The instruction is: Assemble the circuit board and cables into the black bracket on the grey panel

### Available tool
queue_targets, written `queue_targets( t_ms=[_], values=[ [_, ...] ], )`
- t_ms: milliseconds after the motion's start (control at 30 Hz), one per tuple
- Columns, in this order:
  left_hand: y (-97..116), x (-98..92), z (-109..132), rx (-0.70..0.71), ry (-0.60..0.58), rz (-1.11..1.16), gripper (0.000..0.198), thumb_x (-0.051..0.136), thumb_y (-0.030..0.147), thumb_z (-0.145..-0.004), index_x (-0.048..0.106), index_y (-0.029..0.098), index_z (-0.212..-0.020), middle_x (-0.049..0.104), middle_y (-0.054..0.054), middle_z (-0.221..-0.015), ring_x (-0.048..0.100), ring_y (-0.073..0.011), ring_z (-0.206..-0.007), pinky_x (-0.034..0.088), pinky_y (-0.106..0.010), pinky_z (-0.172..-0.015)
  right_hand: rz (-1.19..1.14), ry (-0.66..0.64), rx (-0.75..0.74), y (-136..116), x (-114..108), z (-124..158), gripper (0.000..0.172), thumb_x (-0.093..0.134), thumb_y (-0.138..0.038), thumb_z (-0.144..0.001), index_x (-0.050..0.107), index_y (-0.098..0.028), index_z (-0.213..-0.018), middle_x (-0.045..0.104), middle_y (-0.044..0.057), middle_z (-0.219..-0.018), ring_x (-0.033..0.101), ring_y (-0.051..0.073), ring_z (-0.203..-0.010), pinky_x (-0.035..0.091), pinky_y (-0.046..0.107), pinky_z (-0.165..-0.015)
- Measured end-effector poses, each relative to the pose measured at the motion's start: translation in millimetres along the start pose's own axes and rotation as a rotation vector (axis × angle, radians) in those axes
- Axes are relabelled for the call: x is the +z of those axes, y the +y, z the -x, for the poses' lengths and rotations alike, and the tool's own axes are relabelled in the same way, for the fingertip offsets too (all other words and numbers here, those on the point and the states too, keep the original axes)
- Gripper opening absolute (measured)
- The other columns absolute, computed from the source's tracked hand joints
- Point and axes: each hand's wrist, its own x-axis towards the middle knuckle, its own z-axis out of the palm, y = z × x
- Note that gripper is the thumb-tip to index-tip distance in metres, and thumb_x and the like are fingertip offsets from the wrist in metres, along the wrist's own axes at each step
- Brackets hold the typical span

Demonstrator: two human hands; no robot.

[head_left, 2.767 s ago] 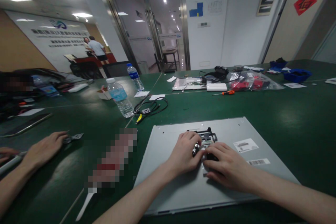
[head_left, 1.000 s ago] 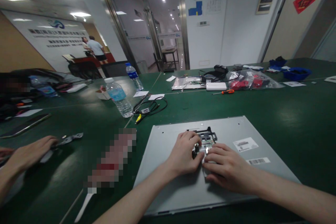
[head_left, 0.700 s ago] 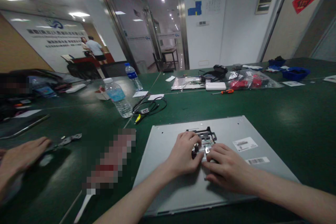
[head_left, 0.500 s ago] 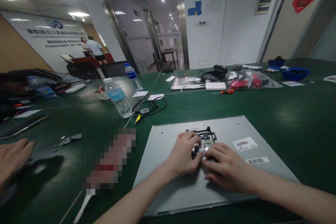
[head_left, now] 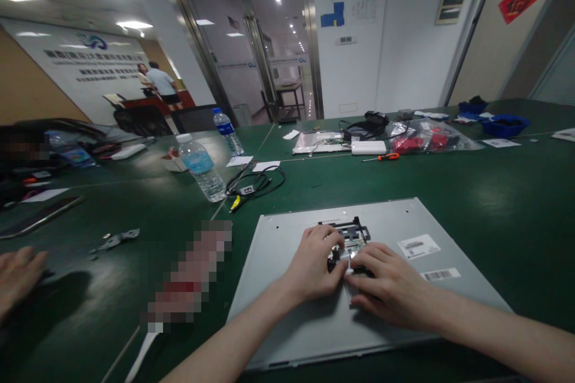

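Observation:
A flat grey metal panel (head_left: 287, 323) with paper labels lies on the green table before me. In its upper middle sits a black bracket-like frame (head_left: 357, 230) with small electronic parts. My left hand (head_left: 314, 260) rests over the left of these parts, fingers curled down on them. My right hand (head_left: 381, 281) is bent in from the right, its fingertips close to my left thumb. Between the hands a small black and silver part (head_left: 335, 257) shows only partly. A thin pale strip (head_left: 350, 296) peeks out under my right fingers. The fingers hide most of what they grip.
Left of the panel lies a pixelated item with a white handle (head_left: 144, 350). Another person's hand (head_left: 20, 278) is at the left edge, near a small metal bracket (head_left: 119, 239). Beyond stand a water bottle (head_left: 202, 167), a black cable (head_left: 258, 185) and an orange-handled screwdriver (head_left: 389, 157).
My hands stay almost in place; more of the pale strip shows below my right fingers. The other person's hand has drawn back to the left.

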Motion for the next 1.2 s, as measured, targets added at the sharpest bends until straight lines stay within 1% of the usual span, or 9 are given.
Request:
queue_targets(
  t_ms=[400,600,700,800,967,1200],
  values=[
    [1.1,1.0,-1.0,-0.010,-0.004,-0.002,0.018,0.064,0.021,-0.076,0.058,0.021,-0.093,0.059,-0.007,-0.104,0.051,-0.0268,-0.103,0.038,-0.044,-0.094,0.029,-0.036,0.001,2.2,3.4,1.5,0.020,0.063,-0.034,-0.089,0.065,-0.020,-0.103,0.062,0.007,-0.105,0.053,0.024,-0.100,0.044,0.041,-0.089],
    [0.0,1.4,-1.1,-0.008,-0.004,0.004,0.019,0.063,0.020,-0.076,0.058,0.022,-0.094,0.059,-0.007,-0.104,0.052,-0.0265,-0.102,0.038,-0.045,-0.094,0.015,-0.061,-0.023,2.3,2.1,2.0,0.019,0.061,-0.037,-0.090,0.066,-0.021,-0.099,0.062,0.007,-0.103,0.053,0.024,-0.102,0.044,0.041,-0.090],
    [0.0,1.7,-0.9,-0.007,-0.002,0.006,0.018,0.062,0.019,-0.076,0.059,0.022,-0.094,0.059,-0.007,-0.104,0.052,-0.0263,-0.102,0.039,-0.044,-0.094,0.007,-0.059,-0.027,1.5,0.3,1.2,0.022,0.061,-0.036,-0.090,0.065,-0.021,-0.105,0.062,0.008,-0.104,0.053,0.024,-0.103,0.044,0.042,-0.091],
    [0.1,1.7,-0.8,-0.009,0.001,0.008,0.018,0.063,0.021,-0.077,0.059,0.022,-0.094,0.059,-0.007,-0.104,0.052,-0.0267,-0.103,0.038,-0.045,-0.095,0.008,-0.040,0.001,0.7,-0.1,0.5,0.027,0.063,-0.035,-0.089,0.062,-0.019,-0.111,0.062,0.008,-0.107,0.053,0.024,-0.103,0.044,0.042,-0.092],
    [-0.6,1.0,-0.5,-0.011,-0.004,0.010,0.017,0.064,0.023,-0.078,0.058,0.022,-0.094,0.059,-0.006,-0.104,0.052,-0.0269,-0.104,0.038,-0.046,-0.096,0.019,-0.025,0.015,0.8,0.9,0.8,0.029,0.065,-0.034,-0.087,0.062,-0.019,-0.111,0.062,0.008,-0.109,0.053,0.024,-0.104,0.044,0.043,-0.094],
    [0.3,-0.8,-0.6,-0.012,-0.012,0.015,0.015,0.062,0.022,-0.078,0.059,0.022,-0.093,0.059,-0.007,-0.105,0.052,-0.0269,-0.104,0.038,-0.045,-0.095,0.020,-0.024,0.001,-0.4,-0.9,-1.0,0.028,0.065,-0.032,-0.086,0.063,-0.018,-0.110,0.063,0.009,-0.107,0.054,0.025,-0.101,0.046,0.043,-0.090]
  ],
)
